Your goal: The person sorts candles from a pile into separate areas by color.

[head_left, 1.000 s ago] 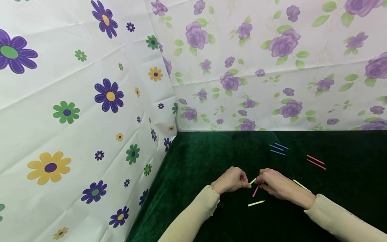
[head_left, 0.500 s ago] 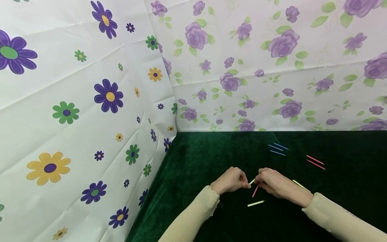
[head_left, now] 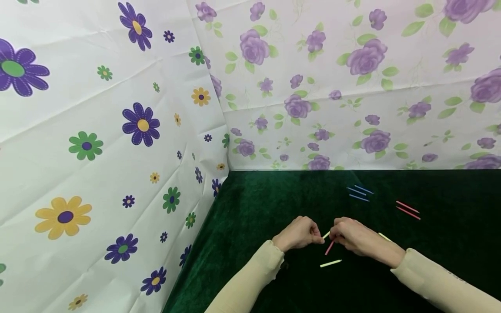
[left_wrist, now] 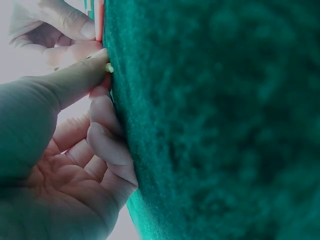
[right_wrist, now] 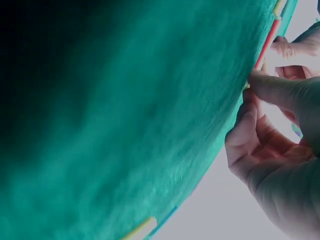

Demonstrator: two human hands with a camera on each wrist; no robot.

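Note:
My left hand (head_left: 300, 231) pinches the lower left end of a short yellow birthday candle (head_left: 326, 235) between thumb and forefinger; its tip shows at the fingertips in the left wrist view. At the candle's other end, my right hand (head_left: 354, 237) holds it between thumb and finger, covering that end. A red candle (head_left: 329, 248) slants down from beside the right fingertips and lies on the green cloth. Closer to me lies another yellow candle (head_left: 331, 263). One more yellow candle (head_left: 385, 237) is partly hidden behind the right wrist.
Three blue candles (head_left: 358, 192) lie side by side farther back on the dark green velvet cloth (head_left: 254, 195). To their right are two red candles (head_left: 408, 210). Flower-printed sheets (head_left: 297, 87) rise along the back and left edges.
Both hands stay nearly still on the yellow candle. The lower end of the red candle has shifted slightly left, and the right forearm covers more of the yellow candle behind it.

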